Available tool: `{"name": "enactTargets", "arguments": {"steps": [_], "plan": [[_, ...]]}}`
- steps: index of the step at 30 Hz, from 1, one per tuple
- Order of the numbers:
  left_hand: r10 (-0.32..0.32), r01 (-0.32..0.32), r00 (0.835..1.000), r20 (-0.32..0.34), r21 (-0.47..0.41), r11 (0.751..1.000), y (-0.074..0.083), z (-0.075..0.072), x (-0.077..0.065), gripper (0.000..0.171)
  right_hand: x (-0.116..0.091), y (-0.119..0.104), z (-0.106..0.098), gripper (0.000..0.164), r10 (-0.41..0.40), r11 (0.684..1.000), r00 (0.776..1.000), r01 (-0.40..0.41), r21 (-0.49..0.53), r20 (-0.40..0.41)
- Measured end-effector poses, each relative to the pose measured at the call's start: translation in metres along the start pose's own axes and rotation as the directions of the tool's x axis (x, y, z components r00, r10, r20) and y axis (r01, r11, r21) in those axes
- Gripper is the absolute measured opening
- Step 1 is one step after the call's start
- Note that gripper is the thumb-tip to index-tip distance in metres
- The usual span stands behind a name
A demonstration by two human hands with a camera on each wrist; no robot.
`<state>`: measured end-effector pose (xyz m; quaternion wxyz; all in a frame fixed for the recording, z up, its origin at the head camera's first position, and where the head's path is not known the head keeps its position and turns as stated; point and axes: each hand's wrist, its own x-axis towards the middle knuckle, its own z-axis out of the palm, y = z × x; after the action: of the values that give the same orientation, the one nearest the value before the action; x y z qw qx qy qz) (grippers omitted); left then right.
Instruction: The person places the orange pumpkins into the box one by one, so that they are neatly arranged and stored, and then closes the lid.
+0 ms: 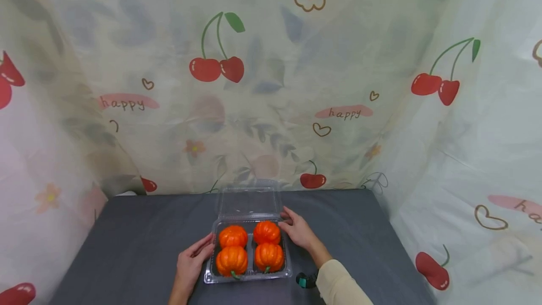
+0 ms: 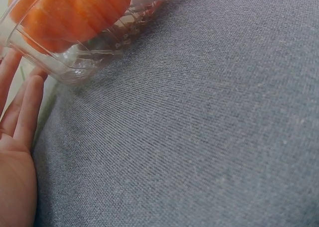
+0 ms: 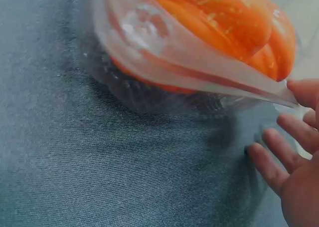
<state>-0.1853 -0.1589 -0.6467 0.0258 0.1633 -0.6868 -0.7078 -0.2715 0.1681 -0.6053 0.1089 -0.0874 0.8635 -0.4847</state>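
Note:
A clear plastic clamshell container [image 1: 251, 275] lies on the dark grey cloth with its transparent lid [image 1: 251, 201] raised at the back. Several small orange pumpkins [image 1: 232, 260] sit in its two compartments, stems visible on the front ones. At the container's left side is my left hand [image 1: 189, 262], its fairly straight fingers [image 2: 31, 105] touching the wall. My right hand [image 1: 298, 230] is at the back right corner, where thumb and forefinger pinch the plastic edge; the other fingers [image 3: 269, 164] spread loosely below. Through the clear wall, orange pumpkins [image 3: 219, 17] show in the right wrist view.
A small black object with a teal patch [image 1: 302, 280] lies by the right sleeve [image 1: 342, 284]. Dark grey cloth [image 1: 148, 239] covers the table. Pale curtains printed with cherries [image 1: 217, 68] hang behind and along both sides.

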Motion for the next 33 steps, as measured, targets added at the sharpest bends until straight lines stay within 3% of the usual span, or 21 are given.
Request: {"name": "enactTargets", "arguments": {"steps": [8, 21, 33], "plan": [[0.0, 0.0, 1.0, 0.008, -0.015, 1.0, 0.0003, -0.0006, -0.0005, 0.049, 0.0007, 0.0024, -0.0008, 0.066, 0.03, 0.996, 0.999, -0.033, 0.087, 0.035], [-0.005, 0.005, 1.0, 0.017, -0.002, 1.0, 0.0006, -0.0016, -0.0011, 0.054, -0.0031, -0.0022, 0.0033, 0.065, 0.048, 0.986, 0.999, -0.051, 0.159, 0.021], [-0.003, 0.003, 1.0, 0.018, -0.008, 1.0, -0.0001, -0.001, -0.0003, 0.052, -0.0031, 0.0013, 0.0048, 0.064, -0.019, 0.983, 1.0, 0.017, 0.181, 0.009]]}}
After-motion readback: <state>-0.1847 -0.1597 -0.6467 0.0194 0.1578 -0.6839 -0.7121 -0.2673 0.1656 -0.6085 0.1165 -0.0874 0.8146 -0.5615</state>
